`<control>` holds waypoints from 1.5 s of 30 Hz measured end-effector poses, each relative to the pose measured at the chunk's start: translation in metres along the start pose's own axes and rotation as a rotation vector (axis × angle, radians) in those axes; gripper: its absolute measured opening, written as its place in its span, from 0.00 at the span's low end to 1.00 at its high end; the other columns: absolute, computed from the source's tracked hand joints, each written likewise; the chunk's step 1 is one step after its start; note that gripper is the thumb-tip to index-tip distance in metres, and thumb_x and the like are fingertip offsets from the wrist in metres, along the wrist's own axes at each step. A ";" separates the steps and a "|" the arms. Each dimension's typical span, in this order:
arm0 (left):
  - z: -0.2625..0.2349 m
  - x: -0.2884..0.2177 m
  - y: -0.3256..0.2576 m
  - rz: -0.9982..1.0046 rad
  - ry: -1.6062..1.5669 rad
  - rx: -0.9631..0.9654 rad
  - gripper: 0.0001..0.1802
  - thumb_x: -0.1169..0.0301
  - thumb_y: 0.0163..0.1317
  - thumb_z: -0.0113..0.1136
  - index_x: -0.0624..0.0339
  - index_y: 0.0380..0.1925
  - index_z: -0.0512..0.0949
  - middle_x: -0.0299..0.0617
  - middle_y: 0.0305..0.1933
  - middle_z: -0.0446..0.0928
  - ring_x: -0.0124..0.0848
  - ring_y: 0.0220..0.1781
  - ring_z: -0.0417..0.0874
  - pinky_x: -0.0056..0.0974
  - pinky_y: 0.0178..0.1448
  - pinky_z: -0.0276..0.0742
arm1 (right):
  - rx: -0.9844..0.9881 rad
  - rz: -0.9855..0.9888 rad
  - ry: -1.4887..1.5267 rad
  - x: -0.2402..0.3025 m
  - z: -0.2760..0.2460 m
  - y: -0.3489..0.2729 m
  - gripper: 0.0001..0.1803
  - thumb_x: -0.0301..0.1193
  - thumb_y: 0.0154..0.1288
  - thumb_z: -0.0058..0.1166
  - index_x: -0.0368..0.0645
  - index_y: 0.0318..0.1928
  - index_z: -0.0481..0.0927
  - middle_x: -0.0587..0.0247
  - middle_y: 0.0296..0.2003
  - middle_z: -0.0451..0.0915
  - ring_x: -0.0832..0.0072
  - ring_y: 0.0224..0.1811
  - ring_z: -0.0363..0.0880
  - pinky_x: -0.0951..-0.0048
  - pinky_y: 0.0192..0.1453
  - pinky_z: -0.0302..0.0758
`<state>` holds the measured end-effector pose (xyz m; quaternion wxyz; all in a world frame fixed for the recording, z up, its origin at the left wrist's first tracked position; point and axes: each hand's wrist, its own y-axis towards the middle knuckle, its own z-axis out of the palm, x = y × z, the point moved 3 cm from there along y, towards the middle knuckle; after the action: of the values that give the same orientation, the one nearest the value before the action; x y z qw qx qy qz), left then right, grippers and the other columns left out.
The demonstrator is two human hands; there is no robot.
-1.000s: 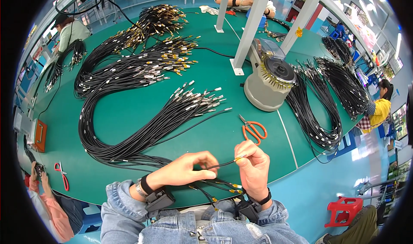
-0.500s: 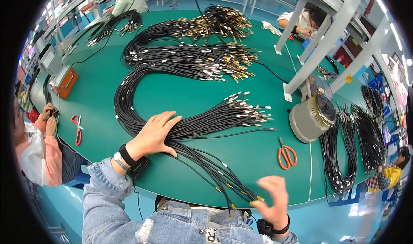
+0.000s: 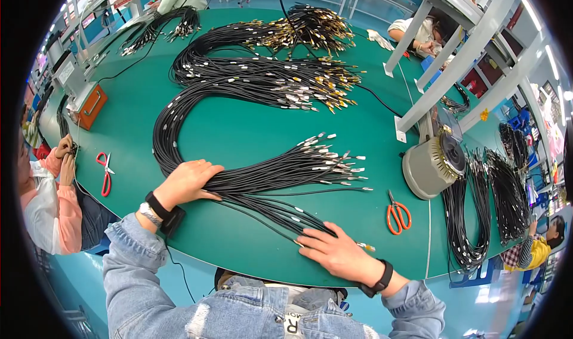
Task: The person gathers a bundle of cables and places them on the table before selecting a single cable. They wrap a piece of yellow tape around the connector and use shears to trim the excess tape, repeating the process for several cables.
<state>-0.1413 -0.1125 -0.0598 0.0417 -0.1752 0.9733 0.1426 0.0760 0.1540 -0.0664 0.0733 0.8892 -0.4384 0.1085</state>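
A thick bundle of thin black cables (image 3: 160, 137) with pale end fittings curves across the green table in front of me. Around its near bend my left hand (image 3: 190, 182) is closed, thumb on the near side. From there a smaller group of black cables (image 3: 256, 206) fans out to the right. My right hand (image 3: 337, 252) lies over the ends of this group, its thumb and fingers on either side of the strands. A yellowish-tipped end (image 3: 366, 247) sticks out beyond it. The palm hides the other ends.
Red-handled scissors (image 3: 105, 173) lie at the left and orange-handled snips (image 3: 398, 213) at the right. A grey round machine (image 3: 427, 169) stands by white shelf posts (image 3: 456, 58). More black cable bundles (image 3: 239, 70) lie at the back. Co-workers sit around the table.
My right hand has come down from the right onto the smaller cable group, whose ends have shifted away from the table's front edge. My left hand has slid a little left along the bundle.
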 end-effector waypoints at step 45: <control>0.045 -0.115 0.117 -0.342 -0.905 -0.050 0.06 0.76 0.54 0.62 0.64 0.30 0.74 0.38 0.26 0.75 0.27 0.27 0.75 0.31 0.33 0.71 | -1.352 0.768 1.180 -0.144 -0.150 -0.189 0.05 0.32 0.63 0.53 0.45 0.33 0.76 0.73 0.30 0.74 0.83 0.34 0.70 0.79 0.40 0.65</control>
<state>-0.0739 0.0433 -0.0573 0.4796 -0.2539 0.8109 0.2191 0.1220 0.4124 0.0349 0.7353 0.2592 -0.5610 0.2784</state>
